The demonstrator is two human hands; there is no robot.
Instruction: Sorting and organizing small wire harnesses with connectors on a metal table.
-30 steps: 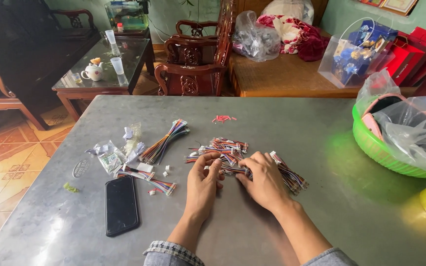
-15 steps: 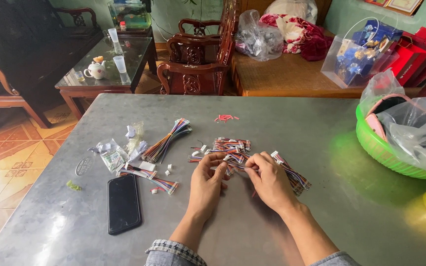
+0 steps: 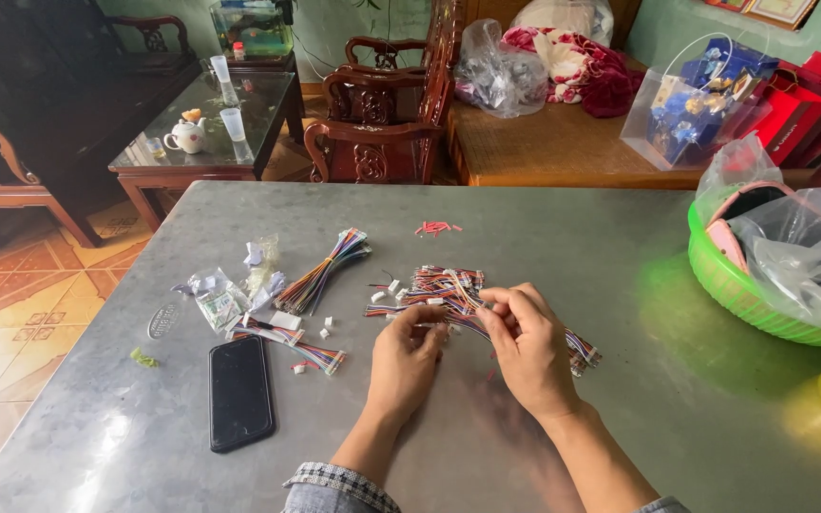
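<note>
Between both hands' fingers (image 3: 501,302), a thin multicoloured wire bundle (image 3: 458,302).

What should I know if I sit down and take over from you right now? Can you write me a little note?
Left hand: fingertips pinch a small piece at the end of thin coloured wires.
Right hand: pinches the same wires just above.
Pile of coloured wires: on the grey table, right behind the hands.
Tied wire bundle, small white connectors and black phone: to the left.
Done: cannot tell which wires are finished.
Left: most of the pile looks unsorted.
</note>
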